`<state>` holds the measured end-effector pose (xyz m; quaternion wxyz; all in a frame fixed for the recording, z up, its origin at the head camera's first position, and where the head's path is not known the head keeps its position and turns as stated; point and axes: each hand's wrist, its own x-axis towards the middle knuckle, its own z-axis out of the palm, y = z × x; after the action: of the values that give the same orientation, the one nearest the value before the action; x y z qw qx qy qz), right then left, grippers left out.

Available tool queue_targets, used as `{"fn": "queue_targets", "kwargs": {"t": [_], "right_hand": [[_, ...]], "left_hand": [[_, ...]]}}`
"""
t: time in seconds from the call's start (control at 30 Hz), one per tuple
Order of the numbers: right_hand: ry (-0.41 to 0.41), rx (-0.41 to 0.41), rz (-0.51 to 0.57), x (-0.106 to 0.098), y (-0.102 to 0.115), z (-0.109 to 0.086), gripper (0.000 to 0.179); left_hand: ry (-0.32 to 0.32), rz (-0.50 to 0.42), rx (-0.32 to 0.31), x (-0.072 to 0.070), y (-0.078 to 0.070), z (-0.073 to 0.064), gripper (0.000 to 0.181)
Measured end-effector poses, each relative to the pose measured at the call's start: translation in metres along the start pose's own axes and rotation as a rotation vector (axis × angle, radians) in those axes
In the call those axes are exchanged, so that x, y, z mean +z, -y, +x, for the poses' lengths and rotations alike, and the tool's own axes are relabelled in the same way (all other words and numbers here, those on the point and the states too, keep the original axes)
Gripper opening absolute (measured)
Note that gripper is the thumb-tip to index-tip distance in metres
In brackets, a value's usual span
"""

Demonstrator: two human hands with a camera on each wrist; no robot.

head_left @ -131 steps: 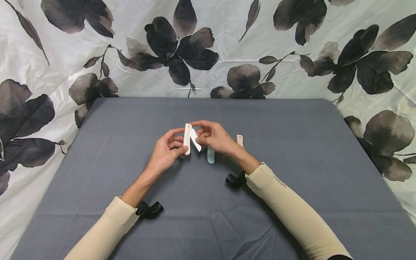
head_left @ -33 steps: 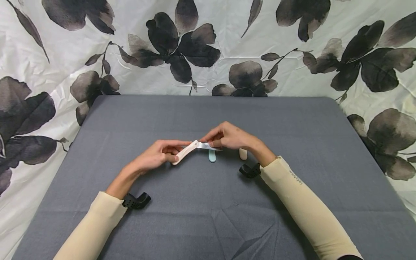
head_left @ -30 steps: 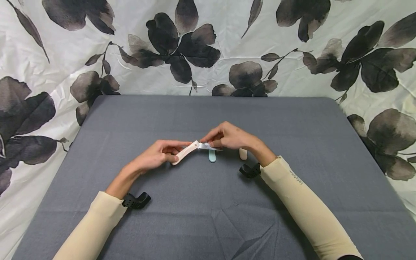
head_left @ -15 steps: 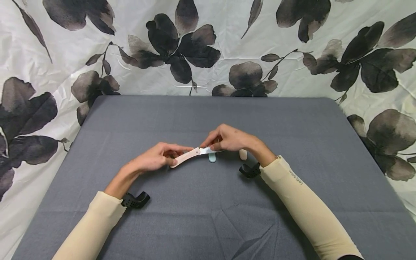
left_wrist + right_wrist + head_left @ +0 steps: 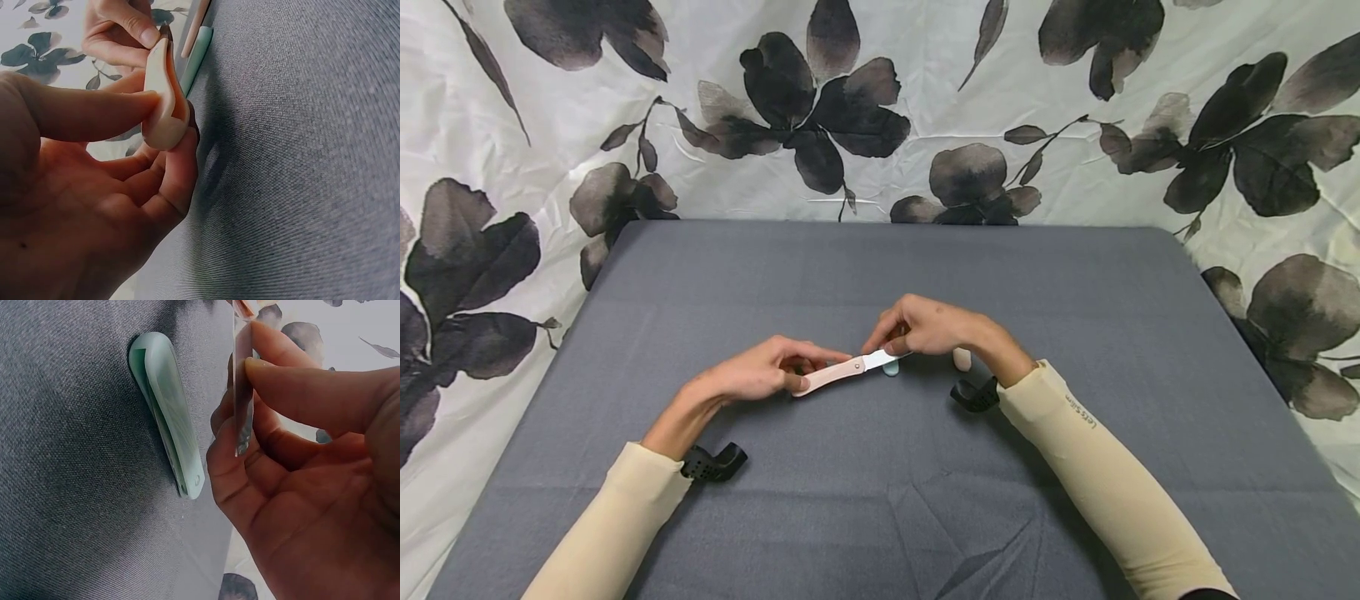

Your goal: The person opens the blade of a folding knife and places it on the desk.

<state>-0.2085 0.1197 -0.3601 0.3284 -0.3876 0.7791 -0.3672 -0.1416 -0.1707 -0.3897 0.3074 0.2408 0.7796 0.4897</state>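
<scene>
Pink folding knife (image 5: 854,367), blade (image 5: 878,359) out, is held above the grey worktop (image 5: 805,508), left hand (image 5: 763,369) pinching its handle (image 5: 827,376), right hand (image 5: 928,326) pinching its blade. A green knife (image 5: 170,409) lies near the right hand, a pale handle (image 5: 962,359) farther right.

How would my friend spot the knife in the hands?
Find the gray table, then look near its middle. Between the left hand and right hand is a pink folding knife. Unlike the green one and the pale one lying there, it's held with its blade out.
</scene>
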Motion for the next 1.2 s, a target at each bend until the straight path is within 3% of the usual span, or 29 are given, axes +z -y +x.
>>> {"fn": "queue_targets", "kwargs": {"t": [0.27,0.57,0.77,0.97,1.2], "right_hand": [[-0.18,0.059,-0.044,-0.002,-0.004,0.0,0.025],[-0.466,0.142,-0.125,-0.001,-0.01,0.0,0.022],[-0.552,0.172,-0.06,0.0,-0.01,0.006,0.024],[-0.636,0.144,0.02,0.001,-0.013,0.013,0.027],[-0.702,0.138,0.077,0.001,-0.015,0.02,0.03]], "left_hand": [[-0.097,-0.04,-0.012,0.006,0.004,0.005,0.064],[-0.211,-0.087,0.027,0.012,0.006,0.006,0.063],[-0.233,-0.133,0.053,0.018,0.005,0.008,0.064],[-0.259,-0.168,0.056,0.024,0.003,0.01,0.069],[-0.29,-0.113,0.116,0.03,0.0,0.011,0.083]]}}
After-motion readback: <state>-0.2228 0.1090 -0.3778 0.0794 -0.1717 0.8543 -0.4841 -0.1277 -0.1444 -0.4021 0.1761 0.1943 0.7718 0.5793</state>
